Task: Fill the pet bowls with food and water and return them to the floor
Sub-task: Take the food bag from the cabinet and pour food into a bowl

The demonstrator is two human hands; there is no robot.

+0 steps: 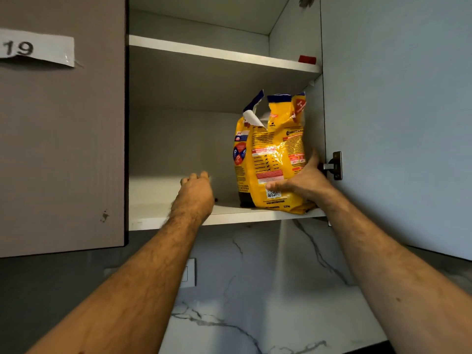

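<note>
A: Where is the pet food bag [270, 154]?

B: It stands upright on the lower shelf [153, 200] of the open wall cabinet, pushed to the right end, close against the cabinet's right inner wall. It is yellow with a blue band at the top, and its top is torn open and ragged.

A: And the right hand [304, 178]?

B: On the bag, low at its right side. The thumb lies across the front near the printed code and the fingers wrap round the right edge, so its grip is closed on the bag. The bag's base sits on the shelf.

A: The left hand [195, 191]?

B: Left of the bag and apart from it, reaching in over the same shelf. Its fingers curl loosely and its grip holds nothing.

A: What else lies around the bag?

B: Above it, on the upper shelf [222, 53], a small red thing [307, 59] sits at the right end. Just right of the bag, beside the right hand, is a metal hinge [334, 166] on the open door [396, 111]. Far left of the bag a closed door [61, 149] carries a paper label [35, 47] reading 19. Below the bag's shelf is a white marbled wall [268, 290] with a switch plate [189, 273].
</note>
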